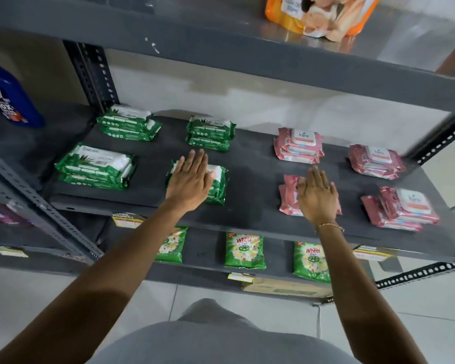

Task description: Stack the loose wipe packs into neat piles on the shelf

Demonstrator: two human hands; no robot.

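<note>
On the dark grey shelf (250,177) lie green wipe packs on the left and pink ones on the right, in small piles of two. My left hand (188,179) rests flat, fingers straight, on the front middle green pile (218,182). My right hand (317,197) lies flat over the front pink pile (288,195), hiding most of it. Other green piles sit at the back left (129,124), front left (96,166) and back middle (210,134). Pink piles sit at the back (298,145), far right back (376,161) and far right front (402,208), the last one askew.
An upper shelf (221,43) hangs over the work shelf and carries an orange wipe pack (318,14). A blue jug (8,98) stands at far left. Green detergent bags (244,250) sit on the shelf below. Perforated uprights (92,74) frame the rack.
</note>
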